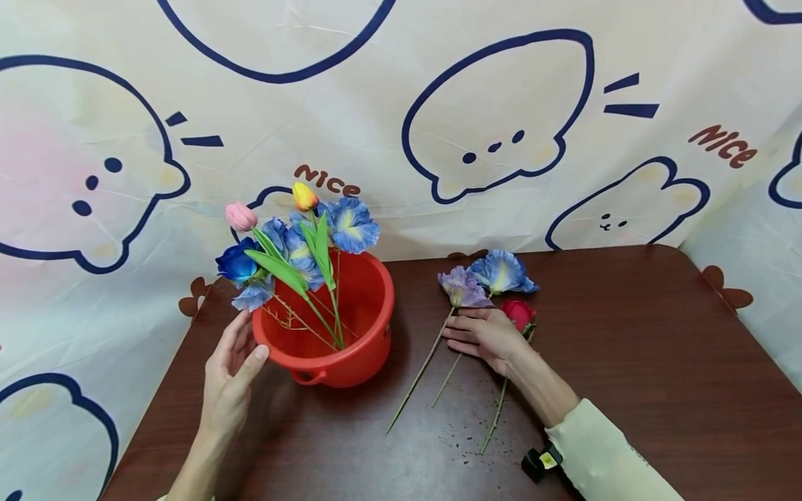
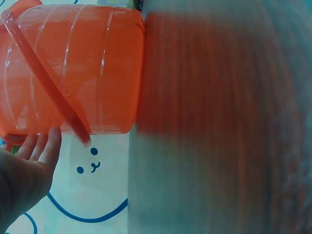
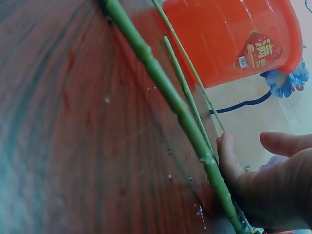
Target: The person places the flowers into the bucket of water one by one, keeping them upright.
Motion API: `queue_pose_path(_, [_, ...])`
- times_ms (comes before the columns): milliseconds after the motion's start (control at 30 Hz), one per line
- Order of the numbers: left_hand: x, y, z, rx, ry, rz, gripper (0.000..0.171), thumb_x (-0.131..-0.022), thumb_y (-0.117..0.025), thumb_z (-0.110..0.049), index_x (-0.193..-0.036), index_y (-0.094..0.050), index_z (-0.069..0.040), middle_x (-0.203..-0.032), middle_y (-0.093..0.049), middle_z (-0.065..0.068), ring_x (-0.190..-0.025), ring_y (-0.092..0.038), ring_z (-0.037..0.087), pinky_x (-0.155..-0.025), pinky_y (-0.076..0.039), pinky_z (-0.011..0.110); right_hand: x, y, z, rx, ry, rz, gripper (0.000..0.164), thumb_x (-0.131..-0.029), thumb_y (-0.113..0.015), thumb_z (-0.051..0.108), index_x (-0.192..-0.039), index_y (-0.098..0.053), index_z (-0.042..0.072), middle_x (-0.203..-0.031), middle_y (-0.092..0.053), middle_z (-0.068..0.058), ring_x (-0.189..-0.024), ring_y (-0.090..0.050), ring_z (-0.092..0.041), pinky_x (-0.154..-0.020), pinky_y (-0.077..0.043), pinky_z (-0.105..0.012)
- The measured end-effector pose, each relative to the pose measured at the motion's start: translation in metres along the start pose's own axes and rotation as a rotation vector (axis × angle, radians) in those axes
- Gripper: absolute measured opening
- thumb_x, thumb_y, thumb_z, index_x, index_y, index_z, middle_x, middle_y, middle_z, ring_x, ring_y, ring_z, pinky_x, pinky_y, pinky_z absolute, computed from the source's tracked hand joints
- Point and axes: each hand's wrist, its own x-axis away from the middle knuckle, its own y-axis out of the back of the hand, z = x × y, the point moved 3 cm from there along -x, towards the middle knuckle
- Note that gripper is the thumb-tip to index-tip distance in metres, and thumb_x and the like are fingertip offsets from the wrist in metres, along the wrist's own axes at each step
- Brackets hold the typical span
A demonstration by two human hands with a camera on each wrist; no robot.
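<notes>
A red bucket (image 1: 370, 355) stands on the table with artificial flowers leaning in it: a pink tulip (image 1: 241, 216), a yellow tulip (image 1: 305, 197), a dark blue rose (image 1: 238, 260) and several light blue blooms (image 1: 353, 224). My left hand (image 1: 230, 383) rests against the bucket's left side, thumb at the rim, fingers fairly straight along the outer wall (image 2: 112, 73). To the right lie a purple flower (image 1: 462, 287), a blue flower (image 1: 501, 271) and a red rose (image 1: 519, 314). Over their stems my right hand (image 1: 485, 337) reaches with extended fingers, fingertips right at the purple flower's stem (image 1: 421, 372), thumb apart.
The brown table (image 1: 658, 362) stretches off to the right. Dark crumbs (image 1: 466, 445) are scattered near the rose's stem. A small black device (image 1: 540, 463) is at the right sleeve (image 1: 608, 452). Behind the table hangs a printed cloth (image 1: 351, 118).
</notes>
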Motion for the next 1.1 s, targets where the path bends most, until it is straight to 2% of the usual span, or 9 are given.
queue_pose_path(100, [0.000, 0.000, 0.001, 0.004, -0.002, 0.001, 0.062, -0.105, -0.056, -0.001, -0.164, -0.043, -0.013, -0.150, -0.062, -0.009, -0.130, -0.066, 0.002, -0.094, -0.059, 0.015, 0.001, 0.000, 0.001, -0.021, 0.008, 0.004, 0.059, -0.107, -0.060, 0.004, -0.157, -0.033, -0.013, -0.133, -0.070, -0.019, -0.105, -0.075, -0.016, -0.100, -0.064, -0.038])
queue_pose_path(167, [0.000, 0.000, 0.001, 0.006, -0.006, 0.003, 0.062, -0.105, -0.056, -0.001, -0.164, -0.043, -0.013, -0.151, -0.062, -0.009, -0.131, -0.065, 0.001, -0.094, -0.059, 0.015, 0.002, -0.001, 0.001, -0.028, 0.017, 0.000, 0.060, -0.106, -0.061, 0.004, -0.157, -0.034, -0.013, -0.131, -0.070, -0.018, -0.105, -0.075, -0.015, -0.098, -0.064, -0.036])
queue_pose_path(333, [0.000, -0.001, 0.001, 0.033, -0.036, 0.013, 0.062, -0.105, -0.054, 0.003, -0.164, -0.042, -0.010, -0.153, -0.061, -0.005, -0.132, -0.065, 0.004, -0.095, -0.059, 0.016, 0.004, -0.003, 0.004, -0.038, 0.055, -0.021, 0.059, -0.106, -0.060, 0.000, -0.159, -0.035, -0.010, -0.149, -0.059, -0.029, -0.114, -0.073, -0.019, -0.096, -0.064, -0.034])
queue_pose_path(433, [0.000, -0.001, 0.001, 0.044, -0.049, 0.016, 0.062, -0.104, -0.054, 0.005, -0.164, -0.042, -0.008, -0.153, -0.061, -0.003, -0.132, -0.065, 0.005, -0.096, -0.059, 0.017, 0.005, -0.005, 0.006, -0.052, 0.080, -0.039, 0.058, -0.106, -0.059, -0.001, -0.159, -0.036, -0.009, -0.151, -0.056, -0.030, -0.118, -0.072, -0.022, -0.093, -0.065, -0.034])
queue_pose_path(633, [0.001, -0.001, 0.001, 0.029, -0.030, 0.009, 0.062, -0.105, -0.054, 0.002, -0.164, -0.041, -0.010, -0.152, -0.061, -0.006, -0.131, -0.065, 0.004, -0.096, -0.058, 0.016, 0.012, -0.006, 0.016, -0.068, 0.132, -0.080, 0.055, -0.105, -0.061, -0.003, -0.156, -0.041, -0.008, -0.131, -0.069, -0.017, -0.112, -0.072, -0.019, -0.090, -0.066, -0.034])
queue_pose_path(833, [0.001, -0.001, 0.001, 0.019, -0.020, 0.002, 0.062, -0.105, -0.055, 0.002, -0.165, -0.041, -0.010, -0.152, -0.060, -0.008, -0.131, -0.064, 0.004, -0.096, -0.058, 0.015, 0.018, -0.008, 0.024, -0.098, 0.172, -0.067, 0.053, -0.105, -0.060, -0.003, -0.155, -0.042, -0.008, -0.110, -0.073, -0.002, -0.100, -0.074, -0.013, -0.089, -0.066, -0.031])
queue_pose_path(1100, [0.001, -0.001, 0.000, 0.003, -0.013, -0.001, 0.062, -0.106, -0.055, 0.000, -0.165, -0.041, -0.011, -0.152, -0.060, -0.009, -0.131, -0.064, 0.002, -0.096, -0.057, 0.014, 0.027, -0.009, 0.033, -0.082, 0.209, -0.064, 0.052, -0.106, -0.059, -0.002, -0.156, -0.046, -0.007, -0.110, -0.074, 0.001, -0.098, -0.075, -0.010, -0.090, -0.066, -0.030])
